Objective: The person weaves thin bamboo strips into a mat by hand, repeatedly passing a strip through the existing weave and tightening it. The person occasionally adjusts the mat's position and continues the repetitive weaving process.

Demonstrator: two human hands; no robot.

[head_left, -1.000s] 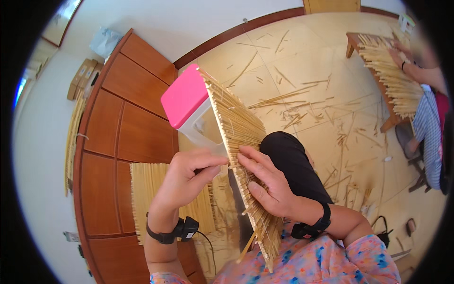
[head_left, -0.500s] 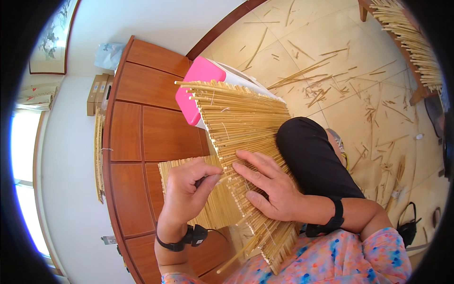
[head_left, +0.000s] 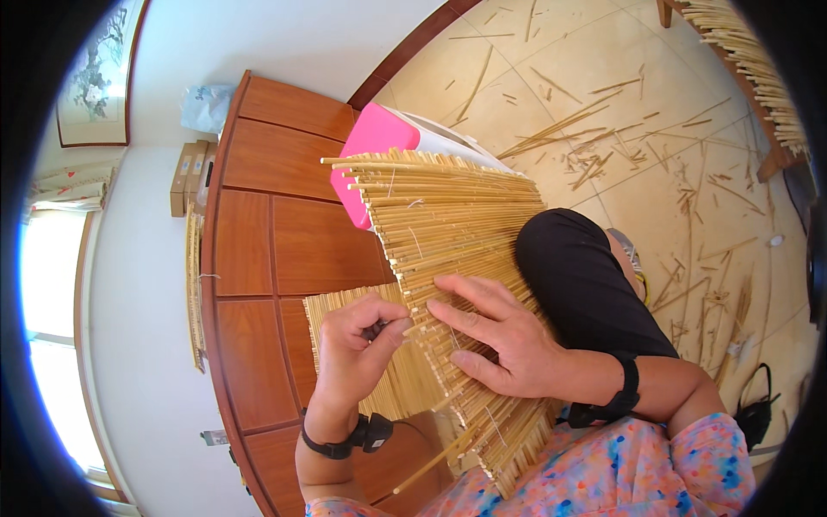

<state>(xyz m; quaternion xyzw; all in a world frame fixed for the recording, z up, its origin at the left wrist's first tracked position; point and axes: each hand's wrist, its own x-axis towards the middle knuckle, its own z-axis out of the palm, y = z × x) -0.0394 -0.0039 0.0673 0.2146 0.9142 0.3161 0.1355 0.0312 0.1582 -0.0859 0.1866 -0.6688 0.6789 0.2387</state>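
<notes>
A mat of thin yellow-brown sticks (head_left: pixel 457 220), bound side by side with pale thread, lies across my lap. It slants from the upper left toward my shirt. My right hand (head_left: pixel 508 336) rests flat on top of it, fingers spread, near its left edge. At that same edge my left hand (head_left: pixel 362 340) is closed in a pinch, fingertips beside the stick ends. Something small and dark shows inside its curled fingers, too hidden to name. One longer stick (head_left: pixel 431 461) juts out at the mat's lower left.
Below my left hand lies another stick mat (head_left: pixel 401 383). A pink and white bin (head_left: pixel 375 138) stands behind the work, by a brown wooden cabinet (head_left: pixel 323 250). Broken sticks (head_left: pixel 594 164) litter the tiled floor. More sticks lie on a wooden bench (head_left: pixel 758 77) at far right.
The whole view has shifted slightly to the right. Both hands keep nearly the same place on the mat, the left still pinching at its edge.
</notes>
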